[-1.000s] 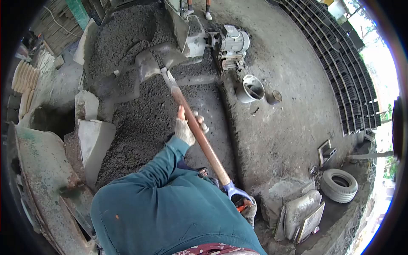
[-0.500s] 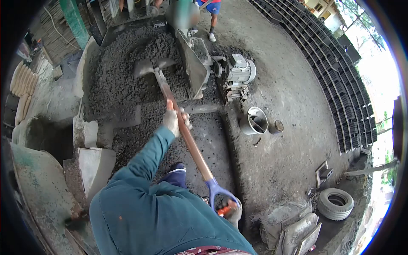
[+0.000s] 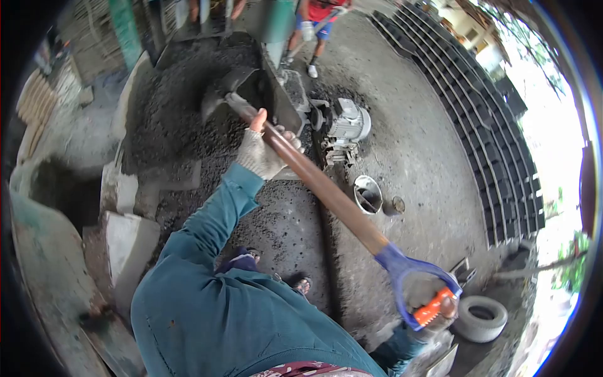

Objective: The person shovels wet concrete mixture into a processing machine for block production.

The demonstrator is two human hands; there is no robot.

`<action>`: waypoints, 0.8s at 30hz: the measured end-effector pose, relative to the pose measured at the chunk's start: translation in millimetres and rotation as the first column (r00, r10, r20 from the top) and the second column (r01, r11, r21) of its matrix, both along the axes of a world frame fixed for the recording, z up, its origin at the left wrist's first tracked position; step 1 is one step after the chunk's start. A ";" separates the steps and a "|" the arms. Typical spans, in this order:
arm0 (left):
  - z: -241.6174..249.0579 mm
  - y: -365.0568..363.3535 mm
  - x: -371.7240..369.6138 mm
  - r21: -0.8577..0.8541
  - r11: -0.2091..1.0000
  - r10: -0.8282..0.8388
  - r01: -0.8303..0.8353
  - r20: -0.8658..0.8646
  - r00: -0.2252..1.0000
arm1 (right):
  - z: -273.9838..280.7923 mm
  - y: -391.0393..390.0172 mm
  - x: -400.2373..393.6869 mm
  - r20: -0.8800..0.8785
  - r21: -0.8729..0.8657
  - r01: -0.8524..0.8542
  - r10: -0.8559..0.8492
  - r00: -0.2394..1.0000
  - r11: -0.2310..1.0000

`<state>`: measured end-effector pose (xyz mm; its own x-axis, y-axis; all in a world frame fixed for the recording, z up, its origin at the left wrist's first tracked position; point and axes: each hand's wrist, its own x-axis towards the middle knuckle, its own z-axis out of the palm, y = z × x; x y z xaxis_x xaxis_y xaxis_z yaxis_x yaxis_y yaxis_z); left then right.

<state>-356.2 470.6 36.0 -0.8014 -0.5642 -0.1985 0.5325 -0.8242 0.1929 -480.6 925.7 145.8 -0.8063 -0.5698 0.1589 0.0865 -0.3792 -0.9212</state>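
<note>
A shovel point(image 3: 330, 195) with a brown wooden shaft and a purple D-shaped handle slants across the head view. My left hand point(image 3: 262, 151), in a pale knitted glove, is wrapped round the upper shaft with the thumb along it. My right hand point(image 3: 443, 313) grips the orange crossbar inside the D-handle at the lower right. The shovel's grey blade point(image 3: 239, 80) is tilted over the heap of dark, wet-looking mix point(image 3: 166, 119) in a walled trough. What lies on the blade is partly hidden by its edge.
Right of the trough stand a grey electric motor point(image 3: 347, 122) and a white bucket point(image 3: 367, 196). A tire point(image 3: 480, 319) lies at lower right. Stacked dark blocks point(image 3: 465, 119) line the far right. Another person point(image 3: 317, 28) stands beyond the trough, holding a pole-like tool.
My right hand has swung up and to the right with the D-handle. The shovel has risen nearer to the camera, and its blade has tilted. The other person shows more fully.
</note>
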 end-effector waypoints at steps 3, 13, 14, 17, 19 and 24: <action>4.5 7.8 -7.8 0.095 0.989 0.124 -0.110 -0.165 0.979 | 30.5 8.8 -20.8 -0.484 0.043 0.383 -0.317 0.816 0.923; 13.5 153.4 -43.7 -0.036 0.992 0.094 -0.120 -0.421 0.902 | 167.9 28.3 -176.5 -0.869 -0.493 0.293 -0.454 -0.195 0.819; 15.2 166.8 -42.8 -0.050 0.988 0.116 -0.145 -0.374 0.920 | 183.5 31.1 -192.3 -0.835 -0.549 0.266 -0.513 -0.198 0.792; 6.8 179.7 -39.9 -0.202 0.965 0.079 -0.165 -0.379 0.922 | 233.7 3.6 -240.6 -0.639 -0.714 0.053 -0.618 -0.458 0.698; 7.0 176.6 -29.9 -0.150 0.967 0.151 -0.208 -0.321 0.935 | 248.6 -50.0 -195.6 -0.641 -0.693 0.034 -0.595 -0.485 0.720; 19.2 72.2 16.8 0.008 0.937 0.320 -0.350 -0.429 0.845 | 251.9 -187.4 -65.1 -0.767 -0.519 -0.012 -0.473 -0.434 0.854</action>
